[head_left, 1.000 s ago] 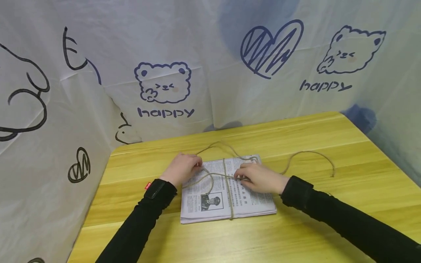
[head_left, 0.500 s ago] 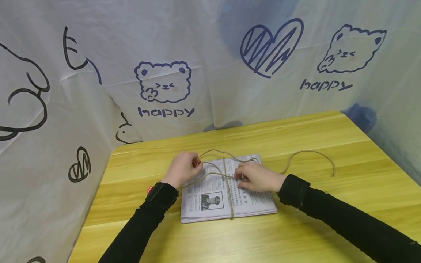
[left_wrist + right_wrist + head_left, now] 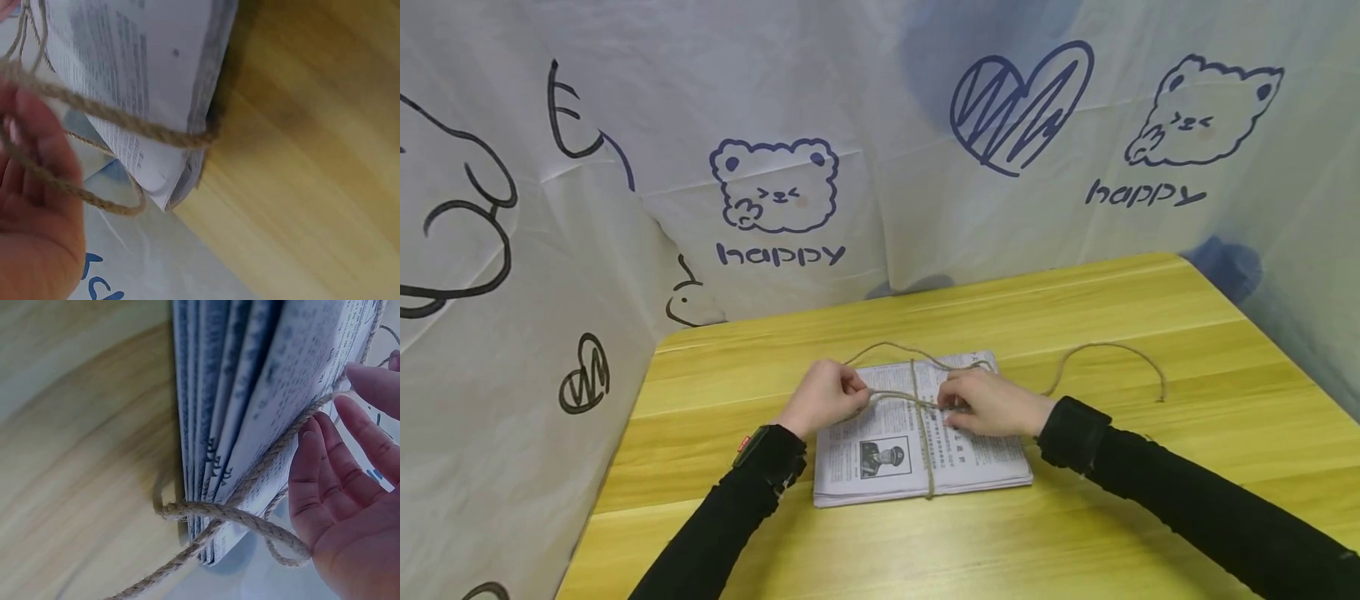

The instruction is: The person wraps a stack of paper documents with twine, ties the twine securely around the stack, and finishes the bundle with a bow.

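Newspapers [image 3: 955, 467]: nearer left edge of the table [image 3: 1075, 308] than right.
Twine [image 3: 922, 433]: loose end short of right edge.
My left hand [image 3: 825, 396]: pinching twine.
My right hand [image 3: 992, 402]: fingers bent, pinching twine.

So the left arm [image 3: 722, 517] and right arm [image 3: 1195, 500] are stretched forward, kinda angled inward. Thumb and fingers are pinched together on the left hand [image 3: 826, 398]; the right hand [image 3: 992, 402] is held knuckles-up, fingers bent.
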### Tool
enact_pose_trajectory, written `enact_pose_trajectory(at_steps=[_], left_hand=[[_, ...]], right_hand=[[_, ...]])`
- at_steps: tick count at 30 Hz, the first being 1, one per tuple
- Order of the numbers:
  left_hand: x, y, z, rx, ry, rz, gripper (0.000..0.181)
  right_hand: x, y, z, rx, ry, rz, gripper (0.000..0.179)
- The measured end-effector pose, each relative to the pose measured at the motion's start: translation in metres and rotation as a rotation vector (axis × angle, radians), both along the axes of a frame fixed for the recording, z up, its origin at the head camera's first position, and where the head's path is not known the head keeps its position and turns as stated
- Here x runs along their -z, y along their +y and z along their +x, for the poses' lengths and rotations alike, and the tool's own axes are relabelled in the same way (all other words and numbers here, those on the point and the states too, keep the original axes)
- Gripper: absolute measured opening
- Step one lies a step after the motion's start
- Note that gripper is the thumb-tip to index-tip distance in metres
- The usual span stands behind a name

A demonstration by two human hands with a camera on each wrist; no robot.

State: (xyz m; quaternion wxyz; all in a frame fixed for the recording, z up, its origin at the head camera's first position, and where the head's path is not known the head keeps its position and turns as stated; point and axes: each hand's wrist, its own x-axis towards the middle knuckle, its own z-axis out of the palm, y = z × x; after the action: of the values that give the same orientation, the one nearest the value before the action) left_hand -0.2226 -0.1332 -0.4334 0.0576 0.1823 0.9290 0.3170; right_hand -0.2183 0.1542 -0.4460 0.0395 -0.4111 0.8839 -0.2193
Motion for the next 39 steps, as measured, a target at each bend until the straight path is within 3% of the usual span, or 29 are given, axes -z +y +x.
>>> enact_pose_trajectory(at_steps=[5, 9, 11, 16, 19, 23, 27, 30, 34, 39], left_hand=[[0.004, 0.002, -0.001, 0.11, -0.093, -0.01, 0.015], [0.008, 0.005, -0.001, 0.22, -0.215, 0.066, 0.022], [0.009, 0.005, -0.002, 0.251, -0.239, 0.082, 0.026], [0.004, -0.007, -0.004, 0.216, -0.158, -0.008, 0.026], [0.002, -0.018, -0.007, 0.195, -0.146, -0.07, 0.021], [0.001, -0.03, -0.01, 0.236, -0.133, -0.138, 0.017], [0.003, -0.03, -0.01, 0.291, -0.074, -0.202, 0.015], [0.005, -0.025, -0.009, 0.304, -0.034, -0.25, 0.006], [0.006, -0.016, -0.008, 0.293, -0.025, -0.247, 0.01], [0.011, 0.0, -0.009, 0.28, -0.089, -0.129, 0.011]], right_hand=[[0.001, 0.001, 0.0, 0.001, 0.002, -0.003, 0.015], [0.002, 0.002, 0.0, 0.001, 0.01, -0.003, 0.015], [0.002, 0.002, 0.001, 0.0, 0.012, -0.005, 0.015], [0.002, 0.004, 0.005, 0.004, 0.016, -0.005, 0.015], [0.001, 0.003, 0.009, -0.018, 0.051, 0.011, 0.016], [-0.002, 0.001, 0.016, -0.107, 0.103, 0.065, 0.022], [-0.001, -0.002, 0.02, -0.194, 0.07, 0.112, 0.026], [0.0, -0.001, 0.02, -0.21, 0.037, 0.117, 0.026], [0.001, 0.003, 0.018, -0.18, 0.011, 0.107, 0.026], [0.001, 0.013, 0.017, -0.167, -0.007, 0.101, 0.028]])
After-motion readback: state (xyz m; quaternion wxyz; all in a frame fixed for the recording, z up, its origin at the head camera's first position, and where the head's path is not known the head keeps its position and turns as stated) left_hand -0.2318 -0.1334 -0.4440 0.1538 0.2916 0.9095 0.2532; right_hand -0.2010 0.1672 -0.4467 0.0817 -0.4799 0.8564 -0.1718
